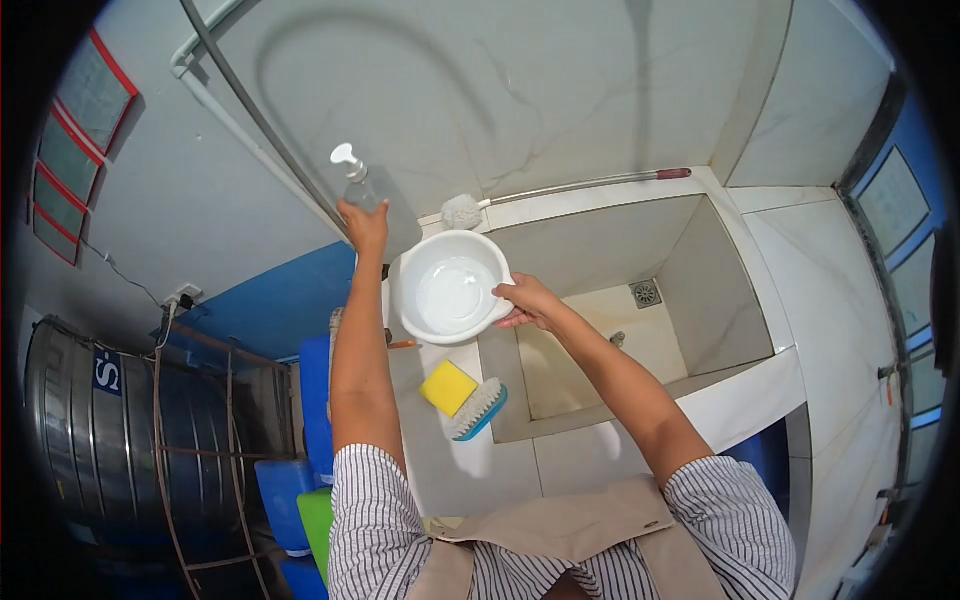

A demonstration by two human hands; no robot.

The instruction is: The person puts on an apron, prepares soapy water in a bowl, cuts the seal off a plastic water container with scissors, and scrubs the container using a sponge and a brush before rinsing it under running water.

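So the left hand [366,222] has its thumb and fingers curled around the body of a see-through plastic pump bottle [362,188], smooth-sided with a glossy white pump head on top. How hard it's squeezing, I can't tell. The right hand [528,303] is pinching the side handle of a round white basin [403,310], thumb on top and fingers underneath. Basin's smooth and shiny, probably plastic, with a thick rounded rim. It's over the counter just left of the sink, below the bottle as you look at it; can't tell whether its base is resting on anything.

Nearer the person there's a boxy yellow sponge [448,387], and right up beside it an oval scrub brush [481,409] with stubby pale bristles and a teal back. Both are on the glossy pale counter [445,485].

Along the back edge of the sink lies a long-handled brush [462,212]: fuzzy whitish round head, thin metal-looking rod, dark red grip. The sink [735,285] is a deep tiled rectangle, with a square metal drain grate [645,293] in the floor.
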